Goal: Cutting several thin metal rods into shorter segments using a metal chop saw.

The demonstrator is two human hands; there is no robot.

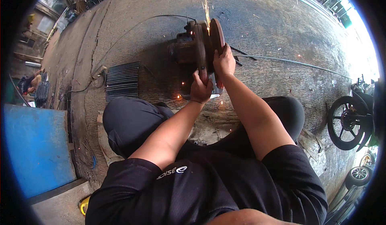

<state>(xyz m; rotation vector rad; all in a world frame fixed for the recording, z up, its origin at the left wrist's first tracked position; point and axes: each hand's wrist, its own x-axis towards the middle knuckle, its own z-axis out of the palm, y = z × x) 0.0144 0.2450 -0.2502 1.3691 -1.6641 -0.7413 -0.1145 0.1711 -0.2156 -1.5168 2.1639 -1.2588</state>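
Note:
A cut-off saw (pixel 185 50) stands on the ground ahead of me, its dark motor to the left and a reddish-brown round disc or guard (pixel 216 34) to the right. Bright sparks (pixel 207 14) fly away from me between the saw's arm and that round part. My left hand (pixel 201 88) is closed around the saw's handle (pixel 203 73). My right hand (pixel 225 64) presses against the round part, fingers curled; what they grip is hidden. A long thin metal rod (pixel 289 61) runs rightward from beside my right hand. Short dark bars (pixel 245 53) lie near it.
Left of the saw, many dark rods of equal length (pixel 122 80) lie side by side. A cable (pixel 86 90) crosses the ground there. A blue panel (pixel 38 144) stands at left. Right are a motorcycle wheel (pixel 345 122) and more wheels. Another person (pixel 32 83) is at far left.

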